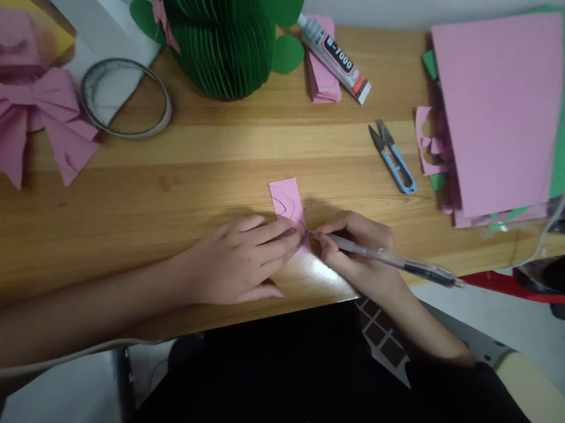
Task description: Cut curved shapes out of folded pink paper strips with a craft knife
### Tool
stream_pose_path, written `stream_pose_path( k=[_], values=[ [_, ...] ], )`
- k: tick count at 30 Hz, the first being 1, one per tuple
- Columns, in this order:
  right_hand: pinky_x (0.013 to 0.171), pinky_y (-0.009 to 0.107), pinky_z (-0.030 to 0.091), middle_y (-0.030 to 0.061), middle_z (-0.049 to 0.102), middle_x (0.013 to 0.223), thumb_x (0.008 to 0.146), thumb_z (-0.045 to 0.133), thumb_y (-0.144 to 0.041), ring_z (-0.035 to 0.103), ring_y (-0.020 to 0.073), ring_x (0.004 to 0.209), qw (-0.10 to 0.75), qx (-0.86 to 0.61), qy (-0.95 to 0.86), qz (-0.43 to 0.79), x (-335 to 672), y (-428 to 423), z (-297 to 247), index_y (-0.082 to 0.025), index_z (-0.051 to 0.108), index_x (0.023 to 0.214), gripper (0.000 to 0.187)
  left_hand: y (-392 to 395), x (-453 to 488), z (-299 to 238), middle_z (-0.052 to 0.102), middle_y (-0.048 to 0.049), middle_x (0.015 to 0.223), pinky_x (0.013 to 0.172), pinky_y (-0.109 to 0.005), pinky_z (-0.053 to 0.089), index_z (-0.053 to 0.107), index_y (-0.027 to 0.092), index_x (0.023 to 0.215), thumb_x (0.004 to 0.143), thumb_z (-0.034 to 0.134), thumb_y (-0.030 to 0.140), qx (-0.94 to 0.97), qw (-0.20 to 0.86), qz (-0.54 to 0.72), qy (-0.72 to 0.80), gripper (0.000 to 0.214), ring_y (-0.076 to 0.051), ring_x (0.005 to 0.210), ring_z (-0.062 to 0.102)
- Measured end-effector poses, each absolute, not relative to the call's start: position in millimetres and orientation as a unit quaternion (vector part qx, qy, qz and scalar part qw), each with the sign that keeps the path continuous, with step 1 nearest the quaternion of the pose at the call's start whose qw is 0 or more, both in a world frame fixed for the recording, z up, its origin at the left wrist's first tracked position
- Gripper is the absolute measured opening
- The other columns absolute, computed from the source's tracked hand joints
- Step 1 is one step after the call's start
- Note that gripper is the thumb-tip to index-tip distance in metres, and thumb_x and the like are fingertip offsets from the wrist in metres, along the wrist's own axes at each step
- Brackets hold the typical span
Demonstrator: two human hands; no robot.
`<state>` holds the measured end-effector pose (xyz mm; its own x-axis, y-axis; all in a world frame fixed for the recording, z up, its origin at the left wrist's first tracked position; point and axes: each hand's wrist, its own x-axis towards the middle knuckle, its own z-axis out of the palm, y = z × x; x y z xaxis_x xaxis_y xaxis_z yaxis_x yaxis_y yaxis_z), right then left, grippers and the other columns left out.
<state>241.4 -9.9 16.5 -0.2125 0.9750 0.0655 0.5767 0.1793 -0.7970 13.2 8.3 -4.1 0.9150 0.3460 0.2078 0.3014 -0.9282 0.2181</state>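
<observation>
Pink paper strip (285, 199) is lying flat on the worktop (194, 169) near the front edge. Its long axis is running near to far, with the far end leaning slightly left. A curved pen line is showing on it.

Left hand (242, 260) is resting palm down. Its fingers (272, 233) are stretched out, close together and almost flat, pressing on the strip's near end and covering it.

Right hand (356, 250) is gripping a pen (393, 261), fingers pinched tight around the barrel near the tip. The pen is lying low, tip pointing left onto the strip's near right edge, just beside the left fingertips. Its back end is trailing right, past the worktop edge.

Farther back:
- thread snips (393, 157), blades pointing far-left
- a stack of pink sheets (496, 109) at right
- a tape roll (126, 99) and a pink paper bow (32, 116) at left

Farthest: a glue tube (335, 56) beside a green honeycomb paper shape (224, 50).
</observation>
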Motion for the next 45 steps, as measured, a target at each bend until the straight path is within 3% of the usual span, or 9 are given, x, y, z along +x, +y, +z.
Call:
stream_pose_path(
  k=[14,23,33,45],
  values=[
    [0.049,0.021,0.044,-0.0024,0.066,0.064,0.076,0.061,-0.018,0.056,0.0079,0.05,0.304,-0.558,-0.704,0.317,241,-15,14,-0.019,0.064,0.075,0.003,11,11,-5,0.064,-0.0148,0.132,0.096,-0.038,0.039,0.059,0.008,0.129,0.1,0.041,0.054,0.974,0.098,0.13,0.158,0.057,-0.029,0.125,0.053],
    [0.047,0.021,0.043,-0.0019,0.067,0.063,0.077,0.06,-0.018,0.056,0.0084,0.05,0.31,-0.55,-0.706,0.321,241,-16,15,-0.02,0.064,0.073,0.005,9,11,-5,0.062,-0.0126,0.135,0.097,-0.038,0.039,0.06,0.008,0.128,0.103,0.029,0.05,0.977,0.085,0.115,0.16,0.058,-0.027,0.127,0.051],
    [0.049,0.022,0.044,-0.0024,0.065,0.063,0.079,0.062,-0.016,0.055,0.0079,0.05,0.318,-0.546,-0.712,0.308,240,-14,13,-0.019,0.063,0.077,0.003,10,13,-4,0.064,-0.0142,0.13,0.096,-0.038,0.038,0.06,0.008,0.127,0.099,0.041,0.055,0.973,0.099,0.128,0.162,0.058,-0.028,0.123,0.053],
    [0.055,0.023,0.049,0.0001,0.071,0.072,0.083,0.063,-0.019,0.062,0.0103,0.057,0.294,-0.528,-0.736,0.305,239,-3,17,-0.019,0.067,0.083,0.004,10,14,-2,0.067,-0.0096,0.127,0.096,-0.037,0.037,0.059,0.008,0.128,0.103,0.03,0.052,0.973,0.093,0.128,0.171,0.058,-0.026,0.122,0.053]
  ],
)
